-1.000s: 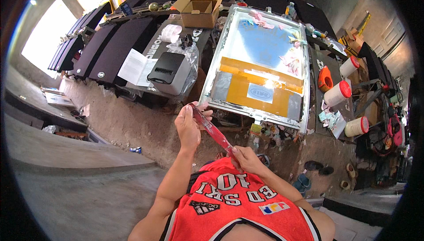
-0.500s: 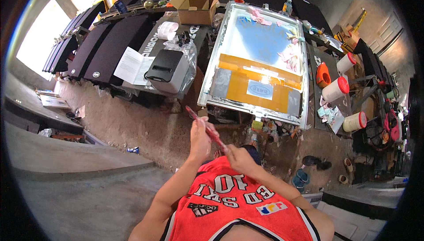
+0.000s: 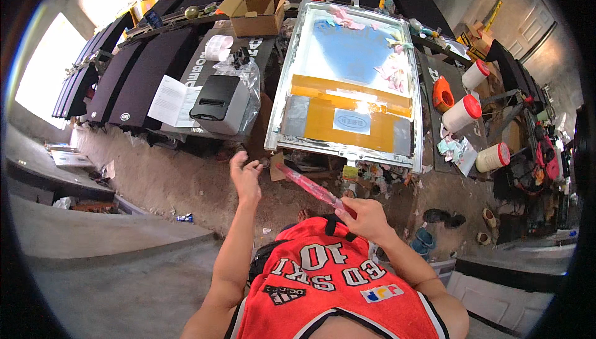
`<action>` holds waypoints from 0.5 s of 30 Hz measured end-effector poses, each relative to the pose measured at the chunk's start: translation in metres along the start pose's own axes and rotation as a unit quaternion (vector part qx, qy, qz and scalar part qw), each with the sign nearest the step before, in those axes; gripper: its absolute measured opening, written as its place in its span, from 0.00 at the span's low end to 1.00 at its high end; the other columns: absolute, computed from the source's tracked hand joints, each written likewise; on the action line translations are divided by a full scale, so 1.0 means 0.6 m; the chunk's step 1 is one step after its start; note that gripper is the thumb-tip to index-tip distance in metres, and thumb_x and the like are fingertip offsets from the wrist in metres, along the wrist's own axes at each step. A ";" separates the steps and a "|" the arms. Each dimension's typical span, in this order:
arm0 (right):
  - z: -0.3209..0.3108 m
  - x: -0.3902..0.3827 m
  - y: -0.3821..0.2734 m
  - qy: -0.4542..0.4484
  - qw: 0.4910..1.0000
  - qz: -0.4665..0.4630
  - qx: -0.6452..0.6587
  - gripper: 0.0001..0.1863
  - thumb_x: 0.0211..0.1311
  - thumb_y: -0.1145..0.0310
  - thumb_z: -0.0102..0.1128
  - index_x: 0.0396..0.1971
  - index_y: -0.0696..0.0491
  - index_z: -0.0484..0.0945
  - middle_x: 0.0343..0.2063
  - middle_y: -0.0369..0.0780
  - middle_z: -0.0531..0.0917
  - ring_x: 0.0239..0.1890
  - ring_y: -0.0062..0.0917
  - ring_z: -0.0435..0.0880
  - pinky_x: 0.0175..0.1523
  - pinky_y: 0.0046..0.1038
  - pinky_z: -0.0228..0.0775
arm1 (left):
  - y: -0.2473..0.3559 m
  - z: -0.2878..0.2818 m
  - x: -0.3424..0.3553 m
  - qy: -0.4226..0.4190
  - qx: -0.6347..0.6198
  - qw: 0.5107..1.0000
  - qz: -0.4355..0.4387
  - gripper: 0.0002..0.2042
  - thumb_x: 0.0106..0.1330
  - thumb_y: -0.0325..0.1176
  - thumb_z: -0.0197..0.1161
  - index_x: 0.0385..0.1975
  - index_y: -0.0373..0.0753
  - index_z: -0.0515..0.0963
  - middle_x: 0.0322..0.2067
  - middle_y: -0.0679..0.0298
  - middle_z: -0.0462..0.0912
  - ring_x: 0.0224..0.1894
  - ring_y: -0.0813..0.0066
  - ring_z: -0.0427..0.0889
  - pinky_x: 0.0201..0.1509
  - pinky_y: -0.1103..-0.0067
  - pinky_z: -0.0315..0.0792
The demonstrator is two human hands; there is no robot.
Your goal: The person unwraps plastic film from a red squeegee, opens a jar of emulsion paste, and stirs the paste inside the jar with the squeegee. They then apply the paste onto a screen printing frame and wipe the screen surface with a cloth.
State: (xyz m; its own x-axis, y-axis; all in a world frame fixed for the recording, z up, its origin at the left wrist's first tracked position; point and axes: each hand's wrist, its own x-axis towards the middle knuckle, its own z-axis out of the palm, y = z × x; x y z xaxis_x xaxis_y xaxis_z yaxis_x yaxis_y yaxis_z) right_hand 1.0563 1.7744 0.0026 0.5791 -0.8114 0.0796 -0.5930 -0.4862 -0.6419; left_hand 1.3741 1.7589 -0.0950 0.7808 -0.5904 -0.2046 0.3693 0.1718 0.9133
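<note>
My right hand (image 3: pixel 365 216) is closed round the near end of a long, slim red thing (image 3: pixel 309 187) with a glossy, streaked surface, perhaps a wrapped tool; I cannot make out its kind. Its free end slants up and left toward the frame's near corner. My left hand (image 3: pixel 246 176) is raised to the left of that end, apart from it, fingers spread. A small blurred patch shows by its fingertips. Ahead lies a white-edged screen printing frame (image 3: pixel 347 151), with brown tape (image 3: pixel 316 125) across its near half and a blue area (image 3: pixel 351 44) beyond.
Crumpled rags (image 3: pixel 392 72) lie on the frame's right side. White tubs with red lids (image 3: pixel 462 114) and an orange tape dispenser (image 3: pixel 442 95) stand to the right. A black-topped printer (image 3: pixel 218 104), an open cardboard box (image 3: pixel 257 16) and black padded boards (image 3: pixel 158 75) are at left. Slippers (image 3: pixel 444 218) lie on the floor.
My left hand has let go of the red thing and moved up and left. My right hand, still holding it, has shifted right. The view has shifted slightly.
</note>
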 end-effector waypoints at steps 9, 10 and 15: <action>0.053 0.000 -0.012 -0.072 0.988 0.062 0.124 0.19 0.65 0.60 0.62 0.48 0.55 0.71 0.26 0.52 0.83 0.31 0.50 0.84 0.35 0.48 0.74 | 0.021 0.094 -0.105 -0.153 -0.117 0.968 -0.163 0.14 0.79 0.44 0.46 0.46 0.39 0.70 0.30 0.58 0.80 0.27 0.65 0.82 0.32 0.68 0.79; 0.061 -0.002 -0.021 -0.106 0.984 0.060 0.128 0.21 0.67 0.62 0.59 0.53 0.57 0.65 0.26 0.55 0.82 0.32 0.54 0.84 0.36 0.50 0.73 | 0.025 0.101 -0.106 -0.112 -0.076 0.982 -0.131 0.15 0.79 0.46 0.45 0.43 0.40 0.69 0.26 0.59 0.78 0.22 0.66 0.80 0.27 0.70 0.77; 0.082 0.015 -0.043 -0.065 0.979 0.059 0.185 0.21 0.68 0.65 0.57 0.55 0.59 0.65 0.26 0.57 0.81 0.31 0.56 0.83 0.34 0.50 0.72 | 0.025 0.123 -0.157 -0.075 -0.066 0.982 -0.161 0.21 0.79 0.54 0.40 0.36 0.40 0.65 0.17 0.61 0.71 0.15 0.69 0.75 0.15 0.73 0.72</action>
State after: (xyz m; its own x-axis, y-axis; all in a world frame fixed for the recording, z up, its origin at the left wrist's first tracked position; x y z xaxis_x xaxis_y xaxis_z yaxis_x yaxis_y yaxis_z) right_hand 1.1045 1.7959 -0.0177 0.5985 -0.7956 -0.0942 -0.4308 -0.2204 -0.8751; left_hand 1.2687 1.7588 -0.0360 0.5333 -0.7392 -0.4113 0.6538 0.0517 0.7549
